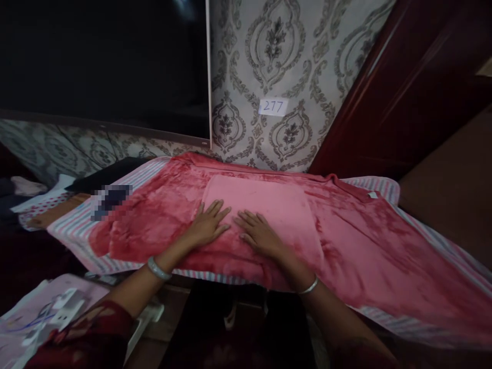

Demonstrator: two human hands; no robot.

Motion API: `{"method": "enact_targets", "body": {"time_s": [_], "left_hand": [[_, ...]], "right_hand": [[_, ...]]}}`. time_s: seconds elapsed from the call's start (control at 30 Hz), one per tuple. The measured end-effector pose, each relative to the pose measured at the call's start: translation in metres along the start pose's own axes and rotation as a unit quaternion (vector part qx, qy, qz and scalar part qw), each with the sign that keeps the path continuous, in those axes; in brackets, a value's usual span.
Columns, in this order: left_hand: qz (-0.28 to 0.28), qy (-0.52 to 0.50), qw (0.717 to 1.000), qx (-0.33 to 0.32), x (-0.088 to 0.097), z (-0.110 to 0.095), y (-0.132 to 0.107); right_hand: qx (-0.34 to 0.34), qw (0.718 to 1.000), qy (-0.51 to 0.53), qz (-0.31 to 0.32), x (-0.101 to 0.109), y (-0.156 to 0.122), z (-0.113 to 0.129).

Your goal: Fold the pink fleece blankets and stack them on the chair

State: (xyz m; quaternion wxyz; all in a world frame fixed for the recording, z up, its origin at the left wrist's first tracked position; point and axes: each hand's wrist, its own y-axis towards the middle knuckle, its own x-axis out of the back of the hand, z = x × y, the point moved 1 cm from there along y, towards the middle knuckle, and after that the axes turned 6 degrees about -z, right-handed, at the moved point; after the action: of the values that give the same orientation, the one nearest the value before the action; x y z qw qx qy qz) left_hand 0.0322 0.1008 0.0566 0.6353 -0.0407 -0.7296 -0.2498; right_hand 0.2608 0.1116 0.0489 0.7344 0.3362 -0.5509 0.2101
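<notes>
A red plush fleece cloth [369, 251] lies spread over a striped cover. On its middle is a smoother, paler pink panel [265, 200] with rounded corners. My left hand [207, 225] lies flat near the panel's lower left edge, fingers spread. Close beside it, my right hand [259, 233] rests palm down on the lower part of the panel, its fingers also stretched out. Neither hand grips anything. A small white tag [372, 195] shows at the cloth's upper right edge. Whether the cloth is a garment or a blanket, I cannot tell.
The striped cover [73, 230] shows around the cloth's edges. A large dark screen [103, 61] hangs at the upper left. Patterned wallpaper behind carries a paper marked 277 [273, 106]. At the lower left, white plastic items [57, 312] lie on a pink surface.
</notes>
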Motion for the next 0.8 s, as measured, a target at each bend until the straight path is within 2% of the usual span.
{"method": "enact_targets", "body": {"time_s": [0.1,0.2,0.3,0.4,0.5,0.6,0.7,0.8], "left_hand": [[-0.02,-0.008,1.0,0.012,-0.008,0.007,-0.002],[-0.032,-0.021,0.999,0.015,-0.01,0.01,0.001],[-0.036,-0.032,0.999,0.022,-0.012,0.012,0.002],[-0.048,-0.041,0.998,0.03,-0.014,0.013,0.003],[-0.089,-0.055,0.993,0.059,-0.017,0.017,0.002],[-0.147,-0.093,0.975,0.138,-0.017,0.027,-0.005],[-0.178,-0.176,0.94,0.23,-0.013,0.04,-0.017],[-0.165,-0.283,0.882,0.339,-0.008,0.052,-0.032]], "right_hand": [[-0.076,0.997,-0.022,-0.025,0.01,-0.024,-0.019],[-0.158,0.983,-0.051,-0.076,0.014,-0.066,-0.047],[-0.232,0.961,-0.056,-0.141,0.01,-0.111,-0.074],[-0.276,0.939,-0.008,-0.207,0.001,-0.143,-0.092],[-0.276,0.928,0.039,-0.246,-0.005,-0.156,-0.098],[-0.278,0.922,0.056,-0.265,-0.007,-0.156,-0.098],[-0.288,0.914,0.074,-0.276,-0.005,-0.154,-0.097],[-0.304,0.907,0.091,-0.279,-0.003,-0.152,-0.096]]}}
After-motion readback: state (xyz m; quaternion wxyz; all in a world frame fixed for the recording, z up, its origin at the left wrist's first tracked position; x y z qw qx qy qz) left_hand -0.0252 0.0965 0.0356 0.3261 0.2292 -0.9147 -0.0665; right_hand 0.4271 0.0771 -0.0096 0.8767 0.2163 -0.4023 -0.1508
